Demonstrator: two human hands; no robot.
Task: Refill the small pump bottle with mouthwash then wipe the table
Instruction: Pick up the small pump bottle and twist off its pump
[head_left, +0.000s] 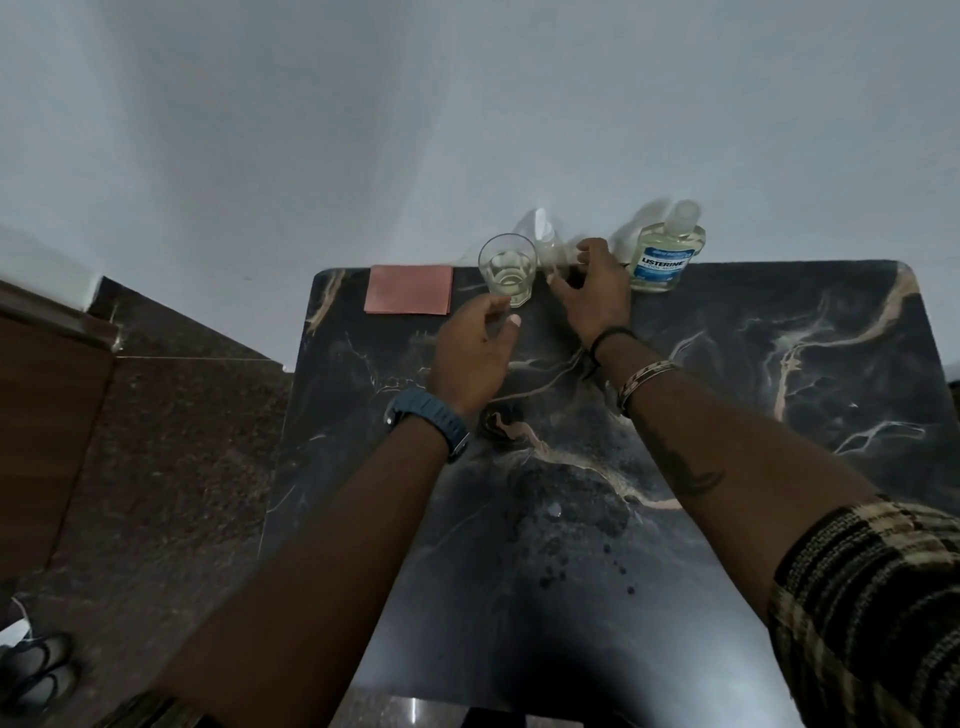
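A small clear pump bottle (544, 240), blurred, stands at the table's far edge against the wall. My right hand (597, 293) is just to its right, fingers spread and curved toward it; whether they touch it is unclear. A clear glass (507, 267) with a little pale liquid stands to the bottle's left. My left hand (475, 351) hovers just in front of the glass with fingers apart, the thumb near its base and nothing in its grip. A Listerine mouthwash bottle (665, 257) with pale liquid stands upright to the right. A folded pink cloth (409, 288) lies flat at the far left.
The black marble table (779, 395) has small dark droplets near its front middle. A white wall rises right behind the objects. Dark speckled floor and a brown wooden panel (47, 426) lie to the left, with shoes (36, 670) at the bottom left.
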